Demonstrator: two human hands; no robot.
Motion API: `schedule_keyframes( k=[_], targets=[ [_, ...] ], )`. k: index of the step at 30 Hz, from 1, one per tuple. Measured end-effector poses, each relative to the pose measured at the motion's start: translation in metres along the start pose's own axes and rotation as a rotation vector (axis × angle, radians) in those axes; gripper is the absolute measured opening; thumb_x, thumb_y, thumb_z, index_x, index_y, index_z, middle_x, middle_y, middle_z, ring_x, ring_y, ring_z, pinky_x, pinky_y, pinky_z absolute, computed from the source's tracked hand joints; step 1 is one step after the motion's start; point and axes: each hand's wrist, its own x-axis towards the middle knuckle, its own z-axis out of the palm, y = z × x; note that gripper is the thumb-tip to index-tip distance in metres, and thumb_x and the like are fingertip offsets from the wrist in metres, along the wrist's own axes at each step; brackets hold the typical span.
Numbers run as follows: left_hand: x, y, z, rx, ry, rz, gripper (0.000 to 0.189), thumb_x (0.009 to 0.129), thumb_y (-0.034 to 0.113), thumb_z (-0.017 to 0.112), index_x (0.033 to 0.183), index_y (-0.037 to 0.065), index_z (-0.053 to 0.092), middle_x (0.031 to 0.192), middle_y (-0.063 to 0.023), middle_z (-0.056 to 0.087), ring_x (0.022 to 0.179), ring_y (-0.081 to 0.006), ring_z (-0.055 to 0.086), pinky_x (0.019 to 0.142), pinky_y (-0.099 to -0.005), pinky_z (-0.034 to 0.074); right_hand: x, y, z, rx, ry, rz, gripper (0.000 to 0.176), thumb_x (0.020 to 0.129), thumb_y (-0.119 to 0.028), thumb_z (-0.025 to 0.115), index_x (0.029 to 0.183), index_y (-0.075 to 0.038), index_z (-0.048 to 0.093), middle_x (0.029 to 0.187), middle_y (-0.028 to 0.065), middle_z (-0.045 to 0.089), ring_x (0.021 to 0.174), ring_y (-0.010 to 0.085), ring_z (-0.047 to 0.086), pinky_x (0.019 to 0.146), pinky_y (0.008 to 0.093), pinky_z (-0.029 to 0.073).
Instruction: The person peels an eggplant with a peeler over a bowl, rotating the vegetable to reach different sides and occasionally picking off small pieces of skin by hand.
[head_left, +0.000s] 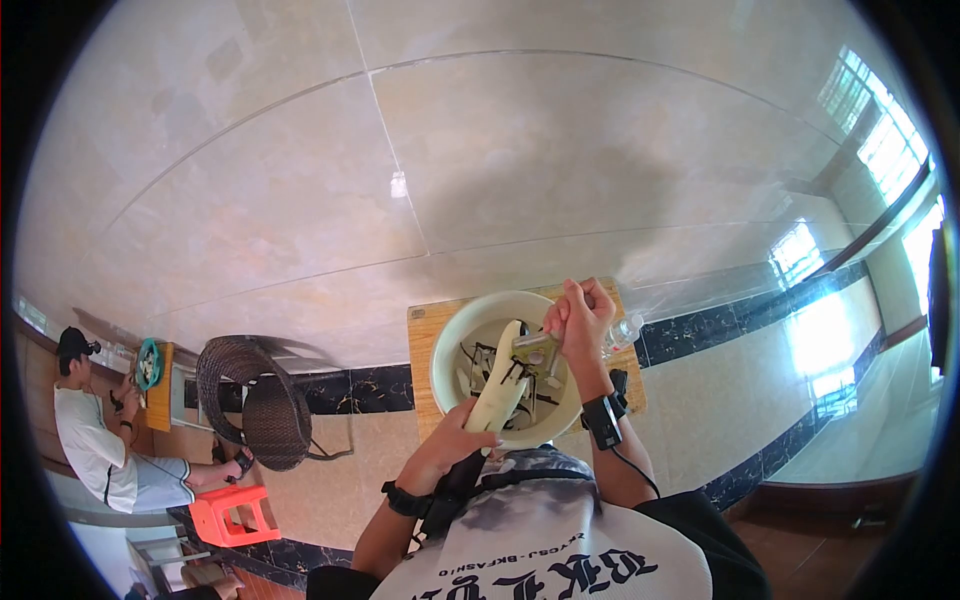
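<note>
My left hand (455,440) is wrapped round the lower part of a long, pale, mostly peeled eggplant (493,398), which slants over a basin. A dark end shows below that hand. My right hand (583,318) is closed round the handle of a peeler (537,352), whose metal head lies against or just beside the eggplant's upper part. Dark strips of peel (478,358) are scattered inside the cream-coloured basin (447,345).
The basin stands on a small wooden table (422,322) against the wall. A clear plastic bottle (625,332) is at its right. Leftward are a brown wicker chair (275,420), a red stool (235,515), and a seated person (95,430) at another small table with a teal basket (149,365).
</note>
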Motion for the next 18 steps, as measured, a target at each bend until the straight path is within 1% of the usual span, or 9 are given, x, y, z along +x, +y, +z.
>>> schedule_keyframes(
  k=[1,4,7,10,13,16,18],
  targets=[
    [0.0,-0.001,0.0,-0.007,0.004,0.009,0.064,0.082,-0.004,0.073,0.142,-0.005,0.05,0.107,-0.011,0.069,0.082,-0.0149,0.067,0.07,-0.0298,0.057,0.001,0.002,0.0,-0.003,0.009,0.0,0.03,0.101,-0.007,0.061,0.076,-0.007,0.044,0.057,0.0009,0.045,0.041,0.0136,0.047,0.039,0.032,0.045],
    [0.001,-0.004,-0.002,-0.016,0.022,-0.001,0.065,0.082,-0.004,0.073,0.142,-0.004,0.05,0.108,-0.0106,0.069,0.083,-0.0148,0.067,0.07,-0.0294,0.058,0.002,0.006,0.0,0.012,0.019,0.013,0.03,0.101,-0.008,0.061,0.076,-0.008,0.044,0.057,0.0007,0.043,0.041,0.0139,0.046,0.038,0.0321,0.044],
    [-0.004,0.004,-0.003,0.009,0.003,-0.059,0.064,0.08,0.001,0.075,0.138,-0.007,0.05,0.115,-0.0133,0.067,0.099,-0.0186,0.066,0.088,-0.0306,0.055,0.007,0.007,-0.004,-0.017,0.047,-0.015,0.03,0.1,-0.007,0.061,0.075,-0.008,0.044,0.057,0.0011,0.044,0.041,0.0138,0.045,0.039,0.0323,0.044],
    [-0.018,0.016,-0.002,-0.038,-0.07,-0.148,0.063,0.08,0.002,0.074,0.138,-0.005,0.051,0.113,-0.0127,0.068,0.098,-0.018,0.066,0.086,-0.0298,0.055,0.026,0.004,-0.02,-0.039,0.077,-0.064,0.032,0.101,-0.007,0.061,0.074,-0.007,0.044,0.056,0.002,0.046,0.042,0.014,0.047,0.04,0.0322,0.045],
    [-0.022,0.013,-0.012,0.026,-0.111,-0.077,0.062,0.08,0.004,0.074,0.138,-0.004,0.052,0.112,-0.0117,0.068,0.094,-0.0169,0.067,0.082,-0.0301,0.056,0.031,0.003,-0.03,-0.008,0.107,-0.05,0.032,0.101,-0.007,0.061,0.074,-0.006,0.044,0.055,0.0025,0.046,0.042,0.014,0.047,0.04,0.0318,0.045],
    [-0.018,0.022,-0.01,0.116,-0.072,0.062,0.061,0.083,-0.001,0.072,0.14,-0.006,0.051,0.105,-0.0094,0.068,0.083,-0.0165,0.069,0.074,-0.032,0.058,0.03,0.01,-0.037,-0.002,0.138,-0.019,0.032,0.101,-0.009,0.061,0.075,-0.008,0.044,0.056,0.002,0.044,0.042,0.0139,0.045,0.04,0.0325,0.045],
    [-0.014,0.017,-0.012,0.14,0.016,0.095,0.061,0.08,0.003,0.075,0.137,-0.005,0.053,0.111,-0.0113,0.068,0.086,-0.0161,0.069,0.077,-0.0334,0.058,0.026,0.022,-0.043,-0.009,0.147,-0.021,0.031,0.101,-0.01,0.061,0.075,-0.009,0.044,0.056,0.0018,0.043,0.042,0.0141,0.044,0.04,0.0329,0.045]
  ],
)
